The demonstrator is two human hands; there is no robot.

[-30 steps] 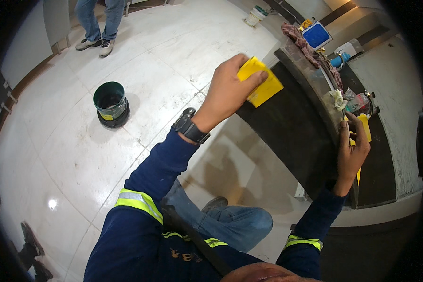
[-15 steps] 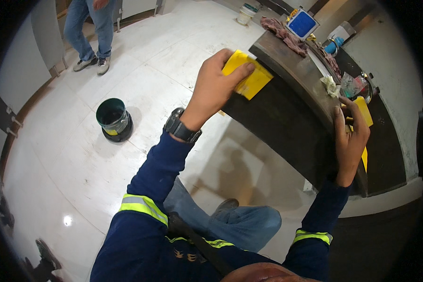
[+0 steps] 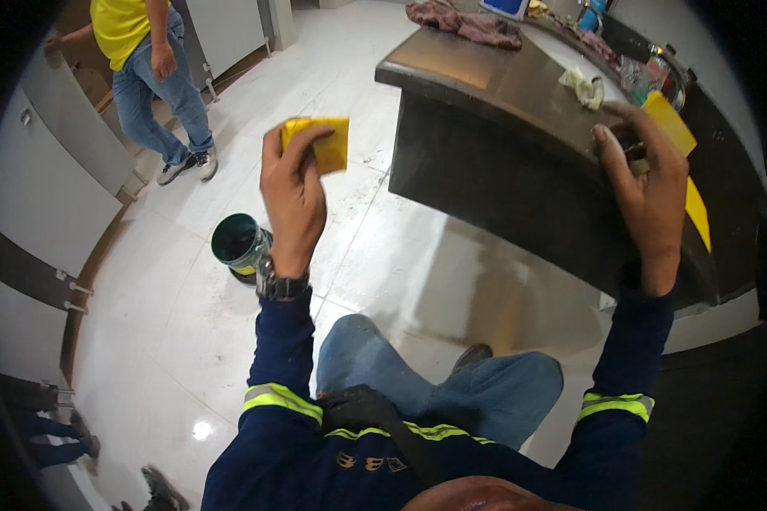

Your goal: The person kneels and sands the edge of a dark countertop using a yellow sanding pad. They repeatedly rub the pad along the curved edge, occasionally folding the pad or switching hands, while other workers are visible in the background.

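Note:
My left hand (image 3: 294,192) is closed on a small, flat, yellow plastic spreader (image 3: 332,145), pinched between thumb and fingers. It is raised over the floor, left of the dark countertop's end and apart from it. At the front edge of the dark countertop (image 3: 520,81), my right hand (image 3: 652,183) is curled, thumb and forefinger nearest the edge. It grips a yellow sheet-like spreader (image 3: 697,213), which shows beyond the fingers and beside the wrist; the palm side is hidden. A crumpled pale wad (image 3: 583,88) lies on the countertop near those fingers.
A dark green bucket (image 3: 235,238) stands on the white floor behind my left wrist. Rags (image 3: 460,24), a blue-and-white container (image 3: 504,7) and clear plastic (image 3: 639,78) sit on the counter. A person in a yellow shirt (image 3: 128,30) stands at the far left beside grey partitions (image 3: 47,192).
My left hand has drawn the yellow spreader leftward, off the countertop's edge. My right hand stays by the edge with its yellow sheet. The view has shifted, showing more of the standing person.

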